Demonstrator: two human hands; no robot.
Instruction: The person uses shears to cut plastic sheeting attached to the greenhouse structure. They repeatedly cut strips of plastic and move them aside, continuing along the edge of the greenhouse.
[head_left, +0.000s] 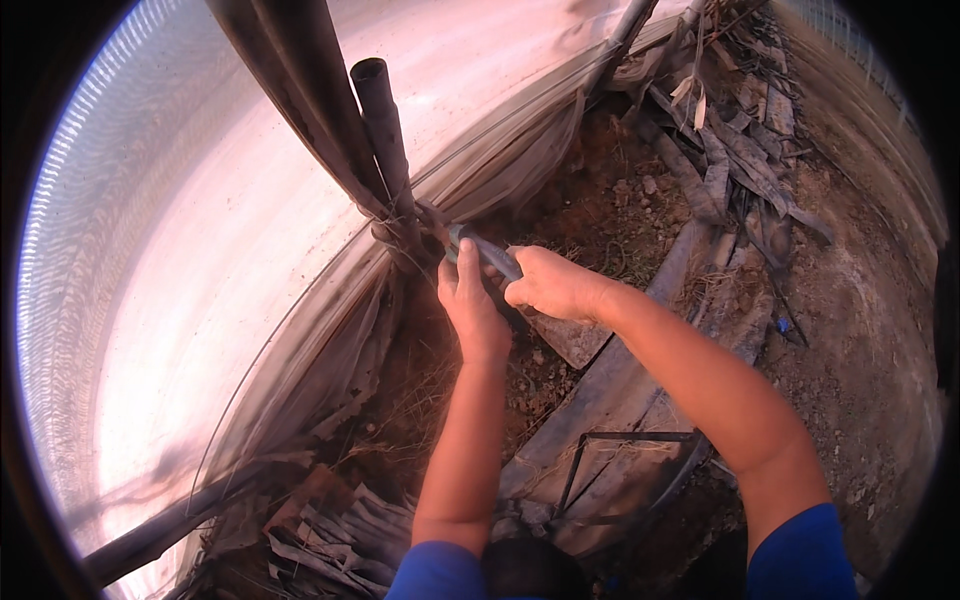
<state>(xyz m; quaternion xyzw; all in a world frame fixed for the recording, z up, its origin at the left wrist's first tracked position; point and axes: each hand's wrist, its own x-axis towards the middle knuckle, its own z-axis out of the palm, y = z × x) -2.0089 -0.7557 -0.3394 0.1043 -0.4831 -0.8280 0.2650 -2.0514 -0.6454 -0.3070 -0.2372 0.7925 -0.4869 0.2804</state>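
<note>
My right hand (559, 283) is closed round the grey-blue handle of a hand tool (495, 253), whose exact kind I cannot tell. Beside its front end is my left hand (471, 300), thumb raised along the tool; whether it grips the tool or a part behind it is hidden. The tool's front end meets a short pipe-like piece (431, 217) at the foot of an upright, open-topped metal pipe (382, 120). Wire (386, 217) is wound where that pipe stands against thicker dark posts (307, 90).
Translucent plastic sheeting (225, 225) rises at the left, its gathered lower edge near the posts. Strips of old material (720, 165) lie heaped at the upper right. A long grey board (585, 420) and a thin black metal frame (574, 469) are below my arms, over soil and rubble.
</note>
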